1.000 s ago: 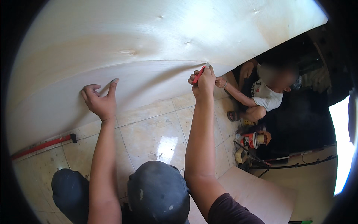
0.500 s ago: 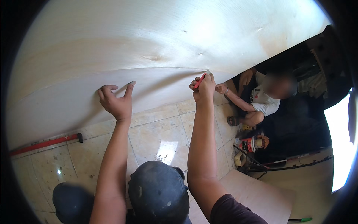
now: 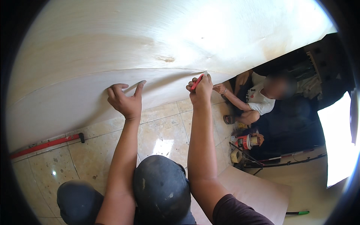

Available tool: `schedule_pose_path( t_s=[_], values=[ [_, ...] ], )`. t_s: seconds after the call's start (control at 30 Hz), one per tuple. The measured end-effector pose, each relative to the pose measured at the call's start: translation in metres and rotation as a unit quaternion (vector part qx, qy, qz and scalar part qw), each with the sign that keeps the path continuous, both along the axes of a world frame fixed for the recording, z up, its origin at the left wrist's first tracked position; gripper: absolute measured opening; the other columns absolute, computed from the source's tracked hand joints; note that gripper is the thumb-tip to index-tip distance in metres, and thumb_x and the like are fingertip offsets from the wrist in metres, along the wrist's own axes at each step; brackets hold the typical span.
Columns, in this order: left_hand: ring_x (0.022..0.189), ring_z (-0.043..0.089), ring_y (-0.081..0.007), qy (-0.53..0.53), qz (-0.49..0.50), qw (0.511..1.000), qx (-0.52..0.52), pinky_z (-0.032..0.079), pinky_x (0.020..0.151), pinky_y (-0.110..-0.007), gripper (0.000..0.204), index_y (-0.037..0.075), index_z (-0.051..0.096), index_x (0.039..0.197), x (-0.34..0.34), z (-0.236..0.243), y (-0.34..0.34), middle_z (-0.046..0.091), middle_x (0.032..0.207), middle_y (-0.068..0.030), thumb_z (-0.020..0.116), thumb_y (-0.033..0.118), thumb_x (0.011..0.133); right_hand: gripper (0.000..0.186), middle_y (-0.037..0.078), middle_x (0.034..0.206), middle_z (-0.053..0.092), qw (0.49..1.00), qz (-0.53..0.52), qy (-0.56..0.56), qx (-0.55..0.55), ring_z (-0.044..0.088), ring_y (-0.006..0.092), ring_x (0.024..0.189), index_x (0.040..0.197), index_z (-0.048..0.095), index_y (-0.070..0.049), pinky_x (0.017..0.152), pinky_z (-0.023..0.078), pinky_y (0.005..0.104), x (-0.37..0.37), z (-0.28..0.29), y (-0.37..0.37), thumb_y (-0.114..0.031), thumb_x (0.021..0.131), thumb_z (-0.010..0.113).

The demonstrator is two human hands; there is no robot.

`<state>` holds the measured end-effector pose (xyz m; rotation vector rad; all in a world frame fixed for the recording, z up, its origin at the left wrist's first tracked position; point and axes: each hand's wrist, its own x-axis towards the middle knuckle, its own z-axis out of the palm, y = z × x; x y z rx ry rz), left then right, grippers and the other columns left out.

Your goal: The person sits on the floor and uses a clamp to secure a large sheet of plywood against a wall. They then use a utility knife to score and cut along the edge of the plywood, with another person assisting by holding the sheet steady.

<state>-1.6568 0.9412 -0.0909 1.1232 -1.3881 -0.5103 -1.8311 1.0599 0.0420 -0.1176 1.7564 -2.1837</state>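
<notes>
In front of me a pale wood sheet (image 3: 123,48) bulges above a lower whitish panel (image 3: 56,105), with a thin curved line where they meet. My right hand (image 3: 202,90) grips a red utility knife (image 3: 197,82). Its grey tip touches or nearly touches that line, toward the right end. To the left, my left hand (image 3: 127,102) is open, thumb and fingers apart, against or close to the lower panel. Whether its fingertips press on the surface I cannot tell.
A person (image 3: 258,93) crouches at the right, one hand near the panel's end. Close by stand a red-and-white bucket (image 3: 243,142) and a tape roll (image 3: 236,156). A red bar (image 3: 48,145) lies on the tiled floor (image 3: 93,157). My dark-covered knee (image 3: 161,191) and a loose board (image 3: 247,191) are nearer.
My left hand has shifted right, and my right hand with the knife slightly left along the line, so they are closer together. The view has shifted a little too.
</notes>
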Motion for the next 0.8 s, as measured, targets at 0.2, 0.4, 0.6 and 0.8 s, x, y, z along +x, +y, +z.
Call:
schedule_pose_path(
  t_s=[0.2,0.4,0.6,0.8],
  values=[
    [0.096,0.057,-0.0284,-0.010,0.002,1.000,-0.001,0.040,0.082,-0.044,0.064,0.014,0.057,0.094,0.003,-0.001,-0.002,0.059,0.095,-0.0039,0.097,0.057,0.069,0.005,0.007,0.081,0.049,1.000,-0.009,-0.018,-0.007,0.046,0.0189,0.062,0.107,0.040,-0.019,0.055,0.038,0.0361,0.027,0.003,-0.013,-0.017,0.108,0.036],
    [0.096,0.058,-0.0301,-0.007,-0.004,1.000,0.008,0.042,0.083,-0.045,0.065,0.012,0.057,0.095,0.005,-0.002,-0.002,0.059,0.098,-0.0057,0.098,0.055,0.069,0.006,0.007,0.081,0.049,1.000,-0.005,-0.026,0.012,0.046,0.0190,0.062,0.110,0.040,-0.019,0.055,0.038,0.0362,0.061,0.009,-0.030,-0.018,0.109,0.034],
    [0.093,0.058,-0.0289,0.003,0.005,1.000,-0.001,0.041,0.081,-0.045,0.064,0.013,0.056,0.094,0.000,-0.004,-0.001,0.058,0.096,-0.0044,0.096,0.057,0.071,0.032,0.008,0.079,0.047,1.000,0.012,-0.015,0.022,0.047,0.0193,0.057,0.143,0.031,-0.014,0.051,0.042,0.0376,0.087,0.009,-0.041,-0.022,0.111,0.034],
    [0.091,0.058,-0.0282,-0.005,-0.020,1.000,0.010,0.044,0.079,-0.043,0.058,0.011,0.057,0.095,0.012,0.011,0.001,0.058,0.094,-0.0050,0.095,0.051,0.077,0.039,0.008,0.079,0.048,0.999,0.029,-0.010,0.010,0.047,0.0199,0.057,0.149,0.024,-0.015,0.051,0.042,0.0383,0.087,0.008,-0.039,-0.022,0.112,0.034]
  ],
)
